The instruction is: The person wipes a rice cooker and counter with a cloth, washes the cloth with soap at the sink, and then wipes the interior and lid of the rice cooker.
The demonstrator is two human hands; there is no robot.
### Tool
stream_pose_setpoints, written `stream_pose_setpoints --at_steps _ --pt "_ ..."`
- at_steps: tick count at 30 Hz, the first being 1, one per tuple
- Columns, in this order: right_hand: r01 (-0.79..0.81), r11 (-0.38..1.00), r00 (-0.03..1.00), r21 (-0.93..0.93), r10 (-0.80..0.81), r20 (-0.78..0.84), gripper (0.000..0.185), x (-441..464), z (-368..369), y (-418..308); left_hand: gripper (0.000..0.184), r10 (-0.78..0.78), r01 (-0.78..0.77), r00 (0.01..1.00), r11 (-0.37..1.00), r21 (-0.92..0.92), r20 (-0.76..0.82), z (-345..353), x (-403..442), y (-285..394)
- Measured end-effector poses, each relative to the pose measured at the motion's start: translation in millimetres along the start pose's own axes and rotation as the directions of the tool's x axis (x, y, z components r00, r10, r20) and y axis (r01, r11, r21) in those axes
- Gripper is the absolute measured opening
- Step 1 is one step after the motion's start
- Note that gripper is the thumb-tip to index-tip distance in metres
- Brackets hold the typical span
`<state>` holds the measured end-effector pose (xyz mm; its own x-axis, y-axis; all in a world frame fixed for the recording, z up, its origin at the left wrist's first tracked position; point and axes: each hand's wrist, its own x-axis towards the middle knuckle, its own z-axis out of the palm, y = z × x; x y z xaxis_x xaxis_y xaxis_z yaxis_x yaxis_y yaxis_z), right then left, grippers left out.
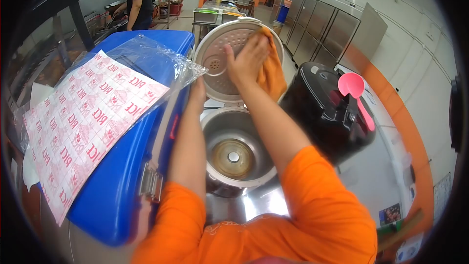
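Observation:
A rice cooker stands before me, its round lid (227,44) raised and its pot well (234,159) uncovered, with a brown-stained heating plate (233,157) at the bottom. My right hand (249,58) presses an orange cloth (271,68) against the right part of the lid's inner face, thumb spread apart from the fingers. Beside the lid's lower left edge is my left hand (198,93); its fingers are hidden behind the lid and plastic, so its grip does not show.
On the left, a blue cooler box (122,210) carries printed paper sheets (93,122) and clear plastic (146,54). To the right stands a black cooker (317,107) with a pink rice paddle (354,90) on top. A person (139,0) in black stands at the far left; steel refrigerators (322,19) line the back.

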<state>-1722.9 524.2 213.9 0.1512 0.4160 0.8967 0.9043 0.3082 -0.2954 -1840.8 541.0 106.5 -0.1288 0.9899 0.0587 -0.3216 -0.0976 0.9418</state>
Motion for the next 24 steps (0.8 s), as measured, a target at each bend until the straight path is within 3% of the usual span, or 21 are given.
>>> stream_pose_setpoints --at_steps 1,2,3,4,5,7,9,11,12,13,15,16,18,21,23,24 --pt "0.157 0.987 0.988 -0.033 -0.157 0.008 0.079 4 0 -5 0.087 -0.002 0.002 1.000 1.000 -0.004 -0.005 1 -1 2" --pt "0.154 0.987 0.988 -0.036 -0.154 0.014 0.079 2 -3 -7 0.086 0.023 -0.023 1.000 0.999 -0.039 0.016 3 -3 3" --pt "0.387 0.922 0.917 0.023 -0.387 0.093 0.074 -5 -1 -5 0.085 0.046 -0.043 0.998 0.997 -0.070 0.038 4 -7 5" --pt "0.589 0.802 0.787 0.102 -0.597 0.154 0.069 -12 -2 -4 0.083 -0.025 0.030 0.998 0.997 -0.068 0.065 6 -18 17" --pt "0.579 0.809 0.793 0.102 -0.588 0.163 0.069 -24 -1 0 0.083 -0.038 0.042 0.997 0.997 -0.062 0.067 4 -14 12" --pt "0.685 0.650 0.612 0.329 -0.759 0.224 0.059 -55 1 12 0.080 0.074 -0.051 0.988 0.985 -0.163 0.138 3 -12 8" --pt "0.645 0.697 0.633 0.313 -0.717 0.291 0.060 -63 -4 22 0.082 -0.014 0.041 0.987 0.986 -0.161 0.162 5 -26 18" --pt "0.779 0.588 0.524 0.215 -0.800 0.291 0.061 -50 -7 32 0.084 -0.054 0.078 0.987 0.985 -0.155 0.152 7 -34 27" --pt "0.817 0.567 0.521 0.106 -0.805 0.284 0.054 -36 -16 32 0.074 -0.060 0.085 0.988 0.981 -0.173 0.144 7 -30 23" --pt "0.815 0.570 0.526 0.106 -0.803 0.280 0.054 -25 -19 30 0.074 -0.059 0.083 0.988 0.982 -0.168 0.144 5 -26 21" --pt "0.483 0.871 0.876 -0.091 -0.481 0.041 0.057 -11 -25 29 0.089 -0.062 0.086 0.982 0.988 -0.129 0.177 3 -21 17" --pt "0.486 0.869 0.874 -0.090 -0.483 0.049 0.057 -11 -26 40 0.089 -0.067 0.091 0.982 0.987 -0.135 0.175 4 -21 18" --pt "0.133 0.991 0.991 0.013 -0.132 -0.033 0.060 -21 -28 64 0.090 -0.054 0.070 0.987 0.992 -0.102 0.153 3 -24 19" --pt "0.089 0.995 0.992 -0.054 -0.094 -0.080 0.063 -47 -11 80 0.090 -0.048 0.068 0.988 0.988 -0.138 0.145 3 -22 15" --pt "0.073 0.997 0.991 0.018 -0.071 -0.115 0.057 -45 -12 51 0.090 -0.054 0.072 0.988 0.989 -0.126 0.142 4 -28 21" --pt "0.276 0.959 0.961 0.057 -0.274 -0.038 0.051 -45 -9 43 0.090 -0.056 0.071 0.989 0.992 -0.109 0.135 5 -30 22"
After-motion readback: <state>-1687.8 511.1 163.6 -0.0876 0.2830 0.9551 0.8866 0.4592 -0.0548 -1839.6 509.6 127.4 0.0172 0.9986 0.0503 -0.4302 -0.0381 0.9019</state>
